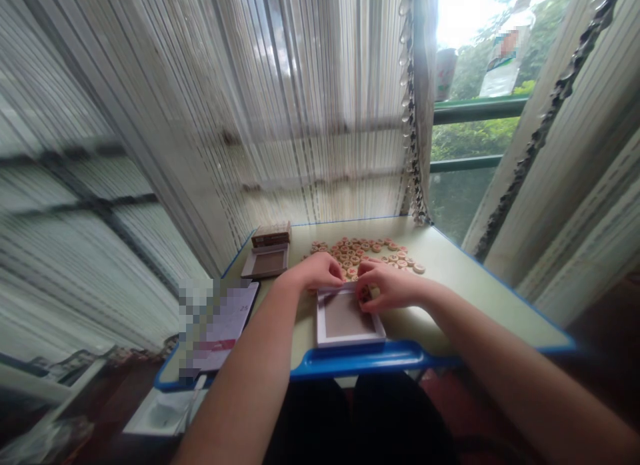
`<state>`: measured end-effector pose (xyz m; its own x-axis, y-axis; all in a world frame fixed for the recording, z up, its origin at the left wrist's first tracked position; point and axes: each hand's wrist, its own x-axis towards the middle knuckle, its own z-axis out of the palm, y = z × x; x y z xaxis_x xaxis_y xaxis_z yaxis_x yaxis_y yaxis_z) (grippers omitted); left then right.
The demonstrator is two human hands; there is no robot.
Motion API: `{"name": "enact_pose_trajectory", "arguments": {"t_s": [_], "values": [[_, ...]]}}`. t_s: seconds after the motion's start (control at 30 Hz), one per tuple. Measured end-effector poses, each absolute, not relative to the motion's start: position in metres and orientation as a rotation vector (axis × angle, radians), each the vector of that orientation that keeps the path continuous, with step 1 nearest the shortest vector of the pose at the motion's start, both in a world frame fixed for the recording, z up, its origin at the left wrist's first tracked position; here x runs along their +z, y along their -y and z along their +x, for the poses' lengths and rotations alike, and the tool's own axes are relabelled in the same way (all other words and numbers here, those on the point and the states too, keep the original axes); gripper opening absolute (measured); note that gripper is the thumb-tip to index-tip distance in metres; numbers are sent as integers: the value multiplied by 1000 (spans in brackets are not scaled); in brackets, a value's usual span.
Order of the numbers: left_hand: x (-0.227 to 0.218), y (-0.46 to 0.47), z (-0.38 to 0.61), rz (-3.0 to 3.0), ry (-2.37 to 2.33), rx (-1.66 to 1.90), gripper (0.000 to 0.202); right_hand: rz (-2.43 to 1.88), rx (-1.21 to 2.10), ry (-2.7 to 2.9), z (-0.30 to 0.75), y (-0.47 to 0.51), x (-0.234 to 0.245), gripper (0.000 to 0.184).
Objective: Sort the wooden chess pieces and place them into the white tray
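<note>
A shallow white-rimmed open box (350, 316) with a brown inside sits at the near edge of the table. My left hand (320, 271) is at its far left rim, fingers bent down and thumb along the rim; what lies between the fingertips is hidden. My right hand (387, 286) curls over the right side of the box. Its thumb and fingers close around round wooden Chinese chess pieces, mostly covered by the hand. Beyond both hands, many loose Chinese chess pieces (354, 247) with red or dark marks lie spread on the table.
At the left stands a second shallow box (270, 260), with a brown carton (271, 234) behind it. A tablet (233, 321) with a lit screen lies at the left edge, cable attached. The table (480, 305) has a blue rim. String curtains (320, 85) hang behind it.
</note>
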<state>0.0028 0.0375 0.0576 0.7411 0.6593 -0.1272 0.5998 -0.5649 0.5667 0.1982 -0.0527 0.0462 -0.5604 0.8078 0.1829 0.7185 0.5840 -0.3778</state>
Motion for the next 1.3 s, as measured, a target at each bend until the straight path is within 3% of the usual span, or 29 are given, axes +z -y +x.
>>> {"name": "enact_pose_trajectory", "arguments": {"t_s": [0.27,0.5,0.7,0.83,1.3], "values": [[55,-39,4,2343,-959,144,22,-1251,240,2425,202,45,42,15],[54,-44,3,2352,-955,185,30,-1348,318,2284,211,38,41,19],[46,-47,11,2429,-1111,440,27,-1742,-74,1816,237,9,20,29],[41,-48,17,2596,-1143,572,28,-1908,-159,1731,254,-4,11,31],[36,-58,13,2451,-1430,491,42,-1937,11,1854,252,4,21,25]]}}
